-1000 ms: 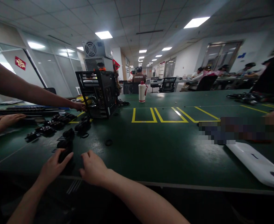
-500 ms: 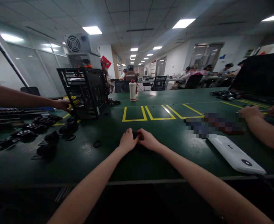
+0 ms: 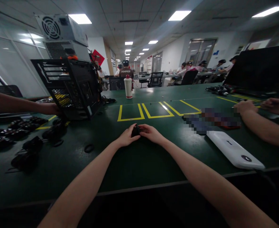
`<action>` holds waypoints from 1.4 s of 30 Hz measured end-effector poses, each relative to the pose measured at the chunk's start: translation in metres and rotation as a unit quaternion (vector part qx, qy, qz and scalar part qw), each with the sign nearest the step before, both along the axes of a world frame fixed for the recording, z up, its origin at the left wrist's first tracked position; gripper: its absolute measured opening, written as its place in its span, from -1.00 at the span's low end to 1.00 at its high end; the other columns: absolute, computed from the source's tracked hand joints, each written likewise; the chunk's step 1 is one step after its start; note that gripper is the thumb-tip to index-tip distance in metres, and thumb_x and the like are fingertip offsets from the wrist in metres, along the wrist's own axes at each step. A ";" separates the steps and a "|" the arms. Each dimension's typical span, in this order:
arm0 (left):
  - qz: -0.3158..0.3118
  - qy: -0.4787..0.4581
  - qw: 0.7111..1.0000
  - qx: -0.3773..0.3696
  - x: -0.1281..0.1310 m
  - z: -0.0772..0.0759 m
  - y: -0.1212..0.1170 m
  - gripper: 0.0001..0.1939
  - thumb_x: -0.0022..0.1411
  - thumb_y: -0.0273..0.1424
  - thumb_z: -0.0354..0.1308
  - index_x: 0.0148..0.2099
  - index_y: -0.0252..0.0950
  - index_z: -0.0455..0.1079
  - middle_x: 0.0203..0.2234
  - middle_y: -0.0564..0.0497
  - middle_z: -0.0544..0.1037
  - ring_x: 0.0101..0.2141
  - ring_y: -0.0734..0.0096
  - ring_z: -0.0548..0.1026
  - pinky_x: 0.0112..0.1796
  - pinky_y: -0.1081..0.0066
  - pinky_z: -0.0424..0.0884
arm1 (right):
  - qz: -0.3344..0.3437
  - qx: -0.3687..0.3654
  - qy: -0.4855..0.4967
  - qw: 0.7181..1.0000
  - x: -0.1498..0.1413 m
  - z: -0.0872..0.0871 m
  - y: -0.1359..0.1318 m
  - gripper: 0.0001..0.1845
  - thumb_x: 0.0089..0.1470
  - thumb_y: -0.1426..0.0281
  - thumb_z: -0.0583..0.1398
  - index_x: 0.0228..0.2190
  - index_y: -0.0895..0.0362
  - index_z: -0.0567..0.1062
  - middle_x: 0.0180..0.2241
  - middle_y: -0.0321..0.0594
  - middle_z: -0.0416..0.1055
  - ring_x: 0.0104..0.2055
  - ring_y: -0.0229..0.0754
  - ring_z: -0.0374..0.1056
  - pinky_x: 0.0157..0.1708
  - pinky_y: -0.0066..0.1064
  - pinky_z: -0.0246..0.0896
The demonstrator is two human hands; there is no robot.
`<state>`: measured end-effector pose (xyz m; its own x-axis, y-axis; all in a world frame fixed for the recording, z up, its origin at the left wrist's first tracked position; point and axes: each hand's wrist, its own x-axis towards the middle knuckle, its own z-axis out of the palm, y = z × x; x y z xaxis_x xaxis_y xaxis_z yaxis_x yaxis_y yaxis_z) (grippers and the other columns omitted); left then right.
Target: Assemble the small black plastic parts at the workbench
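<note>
Both my arms reach out over the dark green table (image 3: 153, 158). My left hand (image 3: 126, 137) and my right hand (image 3: 151, 133) meet in the middle, fingers closed around a small black part (image 3: 136, 130) held between them just above the tabletop. Most of the part is hidden by my fingers. A black ring (image 3: 89, 148) lies on the table to the left of my left forearm.
An open black computer case (image 3: 70, 87) stands at the left, a co-worker's hand (image 3: 49, 109) on it. Several black parts (image 3: 27, 152) lie at the left. A white device (image 3: 234, 148) lies at the right beside another person's hands (image 3: 245, 107). Yellow tape boxes (image 3: 151, 110) and a white bottle (image 3: 128, 88) are beyond.
My hands left the pile of black parts at the left and came together at the table's middle with a small black part between them. The view swung to the right.
</note>
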<state>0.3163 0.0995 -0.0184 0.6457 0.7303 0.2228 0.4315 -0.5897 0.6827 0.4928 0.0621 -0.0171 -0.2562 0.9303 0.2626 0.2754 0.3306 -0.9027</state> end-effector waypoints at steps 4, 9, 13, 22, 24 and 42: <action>0.007 -0.006 1.000 -0.010 0.001 -0.001 0.000 -0.29 -0.02 -0.20 0.10 0.14 -0.28 -0.07 0.01 -0.17 0.21 -0.02 0.15 0.22 -0.04 0.17 0.15 | 0.012 -0.025 0.040 0.999 -0.001 0.006 -0.005 -0.56 -0.23 0.53 0.20 -0.22 0.13 0.28 -0.21 -0.21 0.31 -0.21 -0.24 0.31 -0.18 -0.27 0.23; 0.014 -0.012 1.000 -0.006 0.000 -0.004 0.002 -0.32 -0.03 -0.21 0.10 0.12 -0.27 -0.02 0.01 -0.15 0.20 -0.01 0.15 0.20 -0.02 0.17 0.13 | -0.030 -0.081 0.064 0.994 -0.003 0.004 -0.002 -0.66 -0.09 0.37 0.13 -0.19 0.15 0.32 -0.20 -0.18 0.34 -0.18 -0.24 0.29 -0.10 -0.26 0.16; 0.018 -0.008 1.000 0.000 -0.001 -0.006 0.003 -0.32 -0.03 -0.19 0.10 0.12 -0.26 -0.01 -0.02 -0.15 0.20 -0.03 0.14 0.21 -0.05 0.17 0.16 | -0.015 -0.073 0.060 0.995 -0.003 0.005 -0.002 -0.65 -0.17 0.42 0.19 -0.23 0.15 0.35 -0.26 -0.21 0.37 -0.20 -0.25 0.29 -0.10 -0.27 0.15; 0.081 -0.005 0.997 0.004 -0.001 -0.008 0.001 -0.30 -0.11 -0.14 0.14 0.05 -0.30 0.02 -0.15 -0.12 0.15 -0.12 0.20 0.25 -0.10 0.19 0.20 | -0.053 -0.105 0.094 0.989 -0.006 0.002 0.002 -0.69 -0.10 0.34 0.13 -0.24 0.16 0.35 -0.24 -0.18 0.35 -0.23 -0.27 0.30 -0.11 -0.29 0.15; 0.101 -0.033 0.994 0.001 0.000 -0.010 0.001 -0.33 -0.15 -0.16 0.18 -0.02 -0.33 0.05 -0.17 -0.11 0.18 -0.15 0.22 0.26 -0.13 0.20 0.22 | -0.038 -0.098 0.082 0.991 -0.006 0.004 0.001 -0.66 -0.15 0.38 0.18 -0.24 0.15 0.35 -0.25 -0.21 0.36 -0.23 -0.27 0.30 -0.12 -0.29 0.14; 0.090 -0.021 0.996 -0.015 -0.001 -0.002 -0.007 -0.52 -0.10 -0.18 0.13 -0.19 -0.30 0.05 -0.34 -0.01 0.29 -0.37 0.40 0.32 -0.39 0.38 0.26 | -0.001 -0.112 0.100 0.989 -0.002 0.005 -0.001 -0.65 -0.16 0.42 0.18 -0.23 0.13 0.32 -0.26 -0.22 0.36 -0.20 -0.27 0.30 -0.10 -0.28 0.14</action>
